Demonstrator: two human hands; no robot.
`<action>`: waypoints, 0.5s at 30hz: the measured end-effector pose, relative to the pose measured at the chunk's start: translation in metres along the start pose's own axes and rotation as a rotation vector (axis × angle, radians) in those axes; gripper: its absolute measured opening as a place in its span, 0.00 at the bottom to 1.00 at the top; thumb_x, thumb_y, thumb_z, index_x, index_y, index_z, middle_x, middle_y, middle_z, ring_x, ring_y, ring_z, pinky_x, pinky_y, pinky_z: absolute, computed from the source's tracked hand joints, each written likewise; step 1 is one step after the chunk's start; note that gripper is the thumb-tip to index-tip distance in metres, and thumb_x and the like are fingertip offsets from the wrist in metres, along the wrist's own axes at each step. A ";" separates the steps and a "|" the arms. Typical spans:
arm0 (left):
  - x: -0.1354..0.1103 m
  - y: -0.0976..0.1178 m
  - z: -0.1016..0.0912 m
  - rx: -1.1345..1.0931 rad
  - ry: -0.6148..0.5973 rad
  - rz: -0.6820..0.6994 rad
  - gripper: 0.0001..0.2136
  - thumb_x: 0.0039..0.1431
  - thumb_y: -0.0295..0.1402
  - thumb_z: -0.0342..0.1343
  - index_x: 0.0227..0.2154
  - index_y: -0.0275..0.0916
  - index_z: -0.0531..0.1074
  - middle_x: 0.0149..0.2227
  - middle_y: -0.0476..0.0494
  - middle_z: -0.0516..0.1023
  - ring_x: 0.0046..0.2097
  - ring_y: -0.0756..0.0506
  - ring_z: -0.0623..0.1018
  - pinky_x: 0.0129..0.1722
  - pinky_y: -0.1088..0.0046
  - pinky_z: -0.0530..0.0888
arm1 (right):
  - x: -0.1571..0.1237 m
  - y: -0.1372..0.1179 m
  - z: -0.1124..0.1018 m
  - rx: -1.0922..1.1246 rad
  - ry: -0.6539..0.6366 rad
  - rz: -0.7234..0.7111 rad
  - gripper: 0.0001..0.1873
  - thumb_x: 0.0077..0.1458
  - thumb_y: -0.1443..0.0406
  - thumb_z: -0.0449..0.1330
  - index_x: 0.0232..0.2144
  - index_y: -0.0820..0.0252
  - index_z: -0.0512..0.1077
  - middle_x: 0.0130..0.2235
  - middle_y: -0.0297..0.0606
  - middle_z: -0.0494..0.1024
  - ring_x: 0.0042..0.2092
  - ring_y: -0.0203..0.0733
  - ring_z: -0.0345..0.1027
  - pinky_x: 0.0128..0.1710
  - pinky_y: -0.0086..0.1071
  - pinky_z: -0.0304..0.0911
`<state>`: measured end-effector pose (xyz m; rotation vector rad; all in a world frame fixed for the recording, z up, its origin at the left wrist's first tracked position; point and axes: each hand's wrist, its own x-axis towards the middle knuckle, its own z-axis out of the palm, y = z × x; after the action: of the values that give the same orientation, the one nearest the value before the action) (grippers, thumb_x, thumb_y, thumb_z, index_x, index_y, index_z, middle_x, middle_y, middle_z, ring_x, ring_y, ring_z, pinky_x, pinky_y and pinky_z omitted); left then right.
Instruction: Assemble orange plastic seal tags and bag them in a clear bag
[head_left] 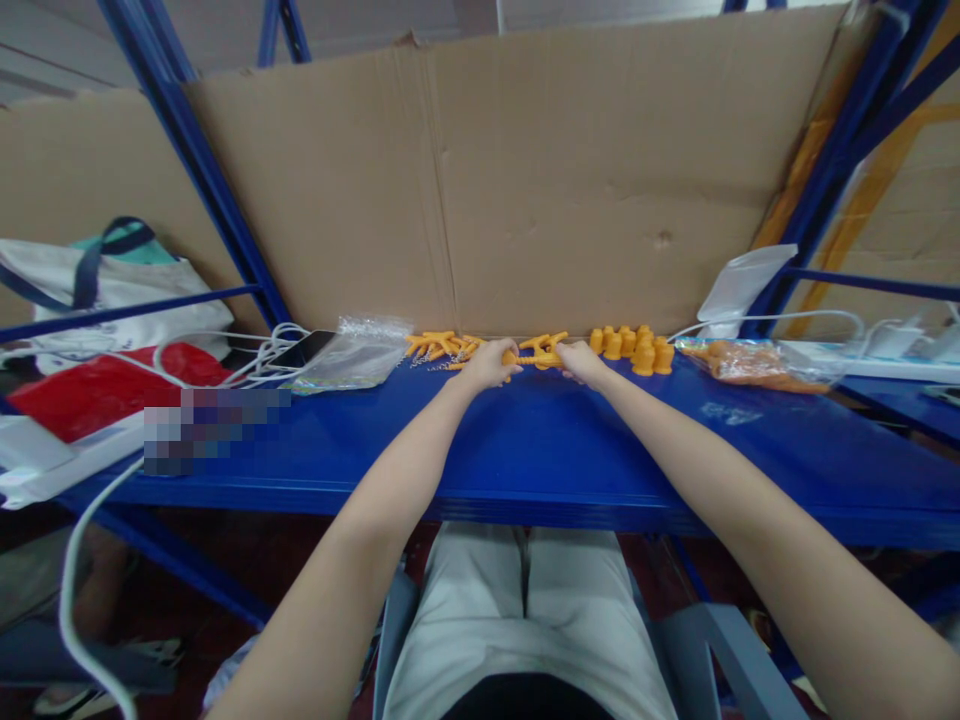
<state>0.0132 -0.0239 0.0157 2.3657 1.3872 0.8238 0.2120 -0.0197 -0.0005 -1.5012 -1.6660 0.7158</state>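
My left hand (489,366) is closed on a small yellow-orange plastic piece (510,358) at the back of the blue table. My right hand (583,361) grips the near side of a yellow-orange branched plastic part (541,347). A thin ridged section runs between the two hands; whether they hold one joined item I cannot tell. Fingers partly cover both parts. Left of my left hand lies a pile of yellow branched pieces (441,346) with small metal chains. Several yellow knobbed, pot-shaped pieces (643,354) stand upright to the right of my right hand.
A cardboard sheet (562,180) rises behind the blue table (525,450). Clear plastic bags (352,355), a dark phone-like slab (304,348), white cables and a red bag (112,385) lie left. A bag of orange pieces (754,363) and a power strip (892,355) lie right.
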 end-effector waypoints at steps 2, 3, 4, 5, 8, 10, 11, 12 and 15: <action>-0.001 -0.002 0.000 -0.071 -0.032 -0.069 0.09 0.56 0.26 0.60 0.39 0.37 0.68 0.23 0.54 0.72 0.20 0.53 0.74 0.24 0.78 0.72 | -0.004 -0.004 0.001 -0.154 0.151 -0.107 0.24 0.62 0.54 0.47 0.21 0.58 0.68 0.18 0.38 0.70 0.25 0.39 0.67 0.29 0.29 0.60; -0.001 -0.002 0.000 -0.104 -0.051 -0.092 0.09 0.57 0.26 0.60 0.39 0.37 0.67 0.22 0.55 0.71 0.20 0.53 0.73 0.24 0.78 0.72 | -0.007 -0.006 0.001 -0.229 0.210 -0.177 0.24 0.63 0.54 0.46 0.21 0.58 0.68 0.21 0.39 0.73 0.28 0.40 0.69 0.31 0.29 0.60; -0.001 -0.003 0.000 -0.135 -0.070 -0.107 0.09 0.58 0.25 0.59 0.40 0.37 0.67 0.21 0.55 0.70 0.19 0.53 0.73 0.24 0.78 0.72 | -0.011 -0.008 0.001 -0.296 0.240 -0.244 0.23 0.63 0.54 0.46 0.22 0.59 0.68 0.25 0.41 0.75 0.32 0.42 0.71 0.33 0.29 0.60; -0.001 -0.003 -0.001 -0.162 -0.089 -0.116 0.09 0.58 0.25 0.58 0.40 0.37 0.66 0.20 0.56 0.70 0.19 0.53 0.73 0.24 0.77 0.73 | -0.014 -0.009 0.001 -0.357 0.264 -0.296 0.22 0.64 0.54 0.46 0.25 0.59 0.69 0.28 0.41 0.77 0.35 0.43 0.72 0.34 0.29 0.60; 0.000 -0.001 -0.001 -0.210 -0.121 -0.124 0.08 0.58 0.24 0.58 0.39 0.36 0.66 0.19 0.56 0.70 0.19 0.53 0.73 0.26 0.75 0.74 | -0.021 -0.011 -0.001 -0.532 0.293 -0.345 0.19 0.65 0.56 0.46 0.32 0.59 0.71 0.34 0.42 0.79 0.40 0.46 0.73 0.38 0.31 0.61; 0.000 0.000 0.000 -0.227 -0.125 -0.114 0.09 0.58 0.24 0.59 0.39 0.36 0.66 0.19 0.56 0.70 0.19 0.53 0.73 0.26 0.75 0.74 | -0.023 -0.011 -0.003 -0.617 0.304 -0.320 0.18 0.66 0.60 0.45 0.36 0.60 0.72 0.37 0.45 0.80 0.42 0.48 0.73 0.41 0.33 0.61; 0.000 0.000 0.001 -0.235 -0.124 -0.102 0.09 0.58 0.24 0.59 0.39 0.36 0.66 0.18 0.56 0.70 0.19 0.53 0.73 0.25 0.76 0.74 | -0.023 -0.011 -0.004 -0.640 0.311 -0.305 0.19 0.66 0.61 0.43 0.37 0.61 0.73 0.38 0.46 0.80 0.42 0.49 0.74 0.42 0.34 0.61; 0.001 0.001 0.002 -0.242 -0.122 -0.090 0.09 0.58 0.25 0.59 0.39 0.36 0.66 0.18 0.56 0.70 0.18 0.53 0.73 0.24 0.77 0.73 | -0.022 -0.011 -0.005 -0.652 0.315 -0.293 0.20 0.66 0.62 0.42 0.37 0.61 0.73 0.39 0.48 0.80 0.43 0.50 0.74 0.43 0.34 0.61; 0.001 0.001 0.003 -0.237 -0.109 -0.070 0.09 0.58 0.25 0.59 0.40 0.35 0.67 0.18 0.56 0.70 0.18 0.54 0.72 0.22 0.79 0.71 | -0.019 -0.011 -0.007 -0.647 0.311 -0.268 0.23 0.66 0.62 0.40 0.38 0.65 0.74 0.41 0.52 0.80 0.45 0.53 0.74 0.45 0.36 0.62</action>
<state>0.0164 -0.0235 0.0141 2.1372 1.2472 0.7809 0.2117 -0.0408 0.0091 -1.6529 -1.8886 -0.2251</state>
